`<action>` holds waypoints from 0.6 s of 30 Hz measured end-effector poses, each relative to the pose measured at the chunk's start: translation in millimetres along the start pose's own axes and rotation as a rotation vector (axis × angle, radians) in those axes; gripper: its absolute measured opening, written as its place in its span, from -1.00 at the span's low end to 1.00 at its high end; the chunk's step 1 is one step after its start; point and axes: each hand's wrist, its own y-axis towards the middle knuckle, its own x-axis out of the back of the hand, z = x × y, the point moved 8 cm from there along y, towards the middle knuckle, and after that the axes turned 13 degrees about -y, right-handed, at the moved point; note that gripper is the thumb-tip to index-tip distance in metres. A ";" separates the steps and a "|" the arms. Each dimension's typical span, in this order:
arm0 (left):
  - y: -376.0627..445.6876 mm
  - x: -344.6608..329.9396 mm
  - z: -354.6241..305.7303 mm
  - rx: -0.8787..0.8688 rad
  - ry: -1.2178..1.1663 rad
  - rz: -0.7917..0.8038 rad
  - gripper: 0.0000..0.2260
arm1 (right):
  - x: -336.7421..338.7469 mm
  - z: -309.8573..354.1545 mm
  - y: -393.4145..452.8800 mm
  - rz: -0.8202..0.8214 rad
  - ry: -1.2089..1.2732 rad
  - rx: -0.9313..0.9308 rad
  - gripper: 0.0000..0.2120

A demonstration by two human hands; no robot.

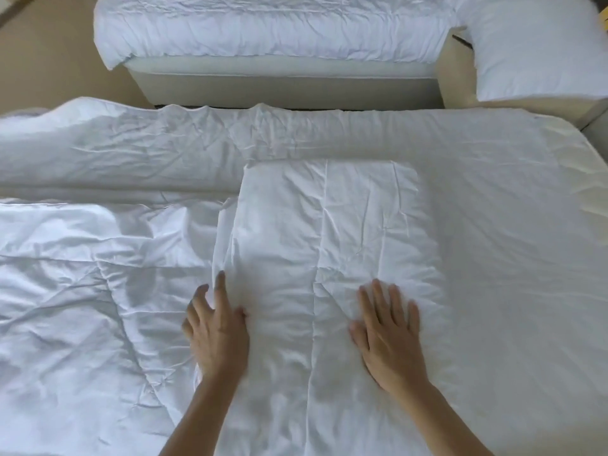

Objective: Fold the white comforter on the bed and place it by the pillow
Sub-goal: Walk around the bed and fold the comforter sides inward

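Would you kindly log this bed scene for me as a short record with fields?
comforter: white, partly folded into a panel, the rest spread to the left
left hand: fingers straight, at the folded panel's left edge
right hand: flat on the panel, fingers spread
pillow: white, far right, apart from the comforter
second bed: beyond, white bedding

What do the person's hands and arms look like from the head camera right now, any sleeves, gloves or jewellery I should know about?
Both are bare. The left hand and right hand wear no gloves, and no rings, watch or bracelets show. The forearms are uncovered down to the bottom edge of the picture, so no sleeve shows; anything worn higher up is out of view. Nails look short and unpainted, though the picture is slightly soft.
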 end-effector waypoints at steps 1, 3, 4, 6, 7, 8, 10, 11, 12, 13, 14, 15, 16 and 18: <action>-9.3 0.9 -28.3 -0.191 0.012 -0.005 -0.41 | 6.0 6.9 -5.6 -0.031 0.024 -0.015 -0.40; -48.8 -19.2 -66.3 -0.556 0.084 0.147 -0.47 | 14.2 28.5 -27.4 -0.088 0.033 0.047 -0.41; -68.6 -33.4 -66.3 -0.652 0.139 0.253 -0.45 | 12.7 35.4 -41.6 -0.101 0.016 0.084 -0.41; -85.5 -52.1 -34.4 -0.680 0.258 0.373 -0.39 | -0.4 25.2 -69.1 -0.116 -0.024 0.070 -0.43; -84.6 -54.2 -15.7 -0.642 0.289 0.381 -0.36 | -7.0 9.6 -79.7 -0.130 -0.032 0.010 -0.46; -81.5 -54.2 -1.2 -0.602 0.305 0.377 -0.34 | -13.5 -8.4 -87.7 -0.142 -0.045 -0.061 -0.48; -81.3 -53.4 14.5 -0.560 0.328 0.356 -0.34 | -27.9 -35.8 -99.6 -0.114 -0.087 -0.128 -0.48; -83.1 -54.7 15.8 -0.555 0.334 0.363 -0.34 | -34.3 -41.3 -102.1 -0.075 -0.087 -0.123 -0.48; -85.4 -56.2 15.0 -0.545 0.333 0.376 -0.35 | -38.0 -42.9 -102.2 -0.032 -0.080 -0.116 -0.48; -85.7 -58.0 14.3 -0.530 0.332 0.386 -0.35 | -41.2 -42.8 -100.3 -0.007 -0.076 -0.113 -0.47; -83.9 -60.3 14.3 -0.509 0.333 0.395 -0.35 | -43.5 -42.1 -97.7 0.011 -0.079 -0.119 -0.46; -82.7 -62.1 15.8 -0.489 0.333 0.407 -0.35 | -46.5 -41.7 -96.7 0.038 -0.074 -0.130 -0.45; -81.4 -62.2 15.0 -0.476 0.329 0.419 -0.36 | -48.5 -41.1 -95.5 0.073 -0.063 -0.135 -0.45; -77.1 -61.8 12.4 -0.444 0.316 0.442 -0.35 | -46.1 -41.3 -91.2 0.096 -0.047 -0.139 -0.43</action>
